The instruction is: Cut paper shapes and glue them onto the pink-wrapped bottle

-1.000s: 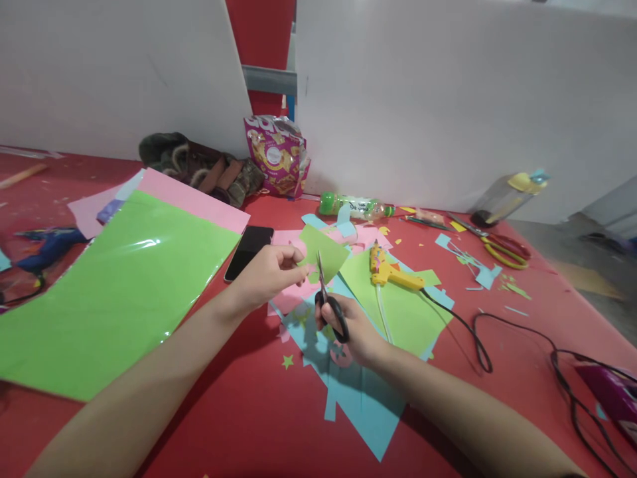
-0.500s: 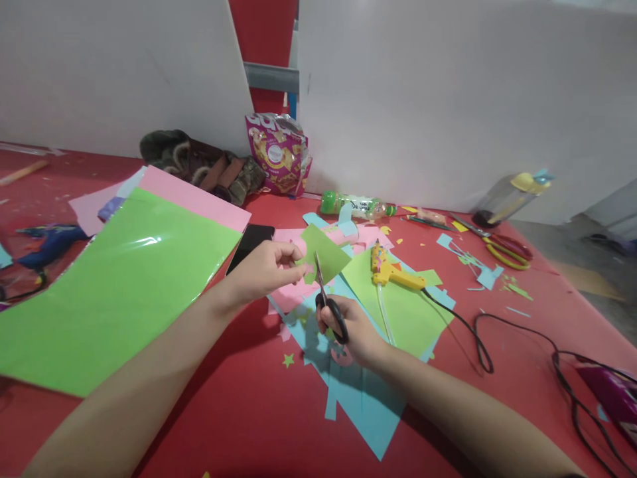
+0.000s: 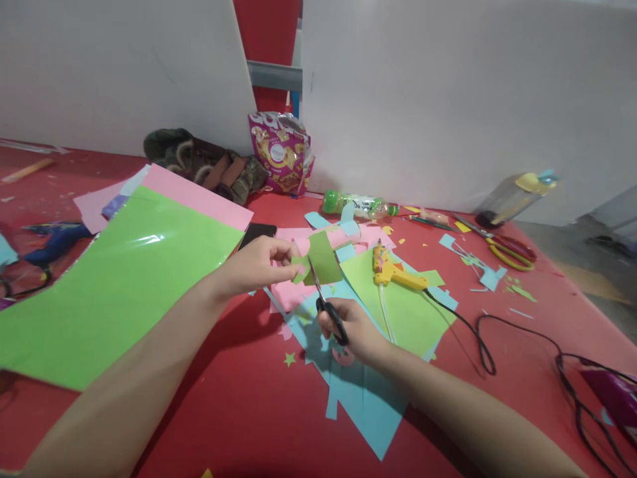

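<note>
Between finger and thumb, my left hand point(image 3: 261, 264) pinches the left edge of a small piece of green paper point(image 3: 326, 259), held above the table. My right hand point(image 3: 351, 325) is closed around the black handles of a pair of scissors point(image 3: 331, 317). The scissor blades point up and away from me and meet the green paper near my left fingertips. Under my hands lie blue paper sheets point(image 3: 371, 418), pink paper pieces and a small green star point(image 3: 289, 359). A yellow glue gun point(image 3: 395, 272) rests on a green sheet just right of the scissors.
Large green sheets point(image 3: 134, 279) lie left, partly under my left forearm, beside a phone point(image 3: 257, 232) and a blue glue gun point(image 3: 60, 242). Behind are a snack bag point(image 3: 281, 156) and a bottle point(image 3: 355, 204). Larger scissors point(image 3: 510, 252) and a black cord point(image 3: 527, 325) lie right.
The green paper has turned in my left hand, its corner swinging from the right to more upright. The scissor blades have tilted slightly left. Both hands keep their hold.
</note>
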Demonstrator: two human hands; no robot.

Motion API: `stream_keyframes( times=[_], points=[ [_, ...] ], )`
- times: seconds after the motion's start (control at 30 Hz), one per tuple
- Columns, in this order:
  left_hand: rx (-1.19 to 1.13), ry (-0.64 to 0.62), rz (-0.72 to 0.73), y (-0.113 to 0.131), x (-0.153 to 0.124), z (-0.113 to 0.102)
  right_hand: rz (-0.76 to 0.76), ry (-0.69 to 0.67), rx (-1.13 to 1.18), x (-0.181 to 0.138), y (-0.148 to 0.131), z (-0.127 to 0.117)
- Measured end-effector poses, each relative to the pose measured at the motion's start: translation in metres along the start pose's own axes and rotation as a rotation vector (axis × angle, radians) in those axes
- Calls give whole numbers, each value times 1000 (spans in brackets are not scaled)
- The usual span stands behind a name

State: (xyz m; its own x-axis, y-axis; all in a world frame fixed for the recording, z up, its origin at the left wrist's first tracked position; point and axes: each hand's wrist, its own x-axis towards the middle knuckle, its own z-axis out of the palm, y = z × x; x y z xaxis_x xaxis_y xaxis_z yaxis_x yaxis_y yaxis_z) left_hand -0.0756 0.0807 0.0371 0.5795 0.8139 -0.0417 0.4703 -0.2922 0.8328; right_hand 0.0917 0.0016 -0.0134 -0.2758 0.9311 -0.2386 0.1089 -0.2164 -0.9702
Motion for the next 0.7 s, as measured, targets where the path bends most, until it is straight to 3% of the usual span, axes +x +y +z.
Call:
stream_keyframes(
  times=[0.33,0.7],
  points=[
    [-98,123,-62,-4,2,2,19,11,-18,2,5,0],
    [-58,69,-42,-3,1,2,24,-38,-23,1,1,-1]
  ],
)
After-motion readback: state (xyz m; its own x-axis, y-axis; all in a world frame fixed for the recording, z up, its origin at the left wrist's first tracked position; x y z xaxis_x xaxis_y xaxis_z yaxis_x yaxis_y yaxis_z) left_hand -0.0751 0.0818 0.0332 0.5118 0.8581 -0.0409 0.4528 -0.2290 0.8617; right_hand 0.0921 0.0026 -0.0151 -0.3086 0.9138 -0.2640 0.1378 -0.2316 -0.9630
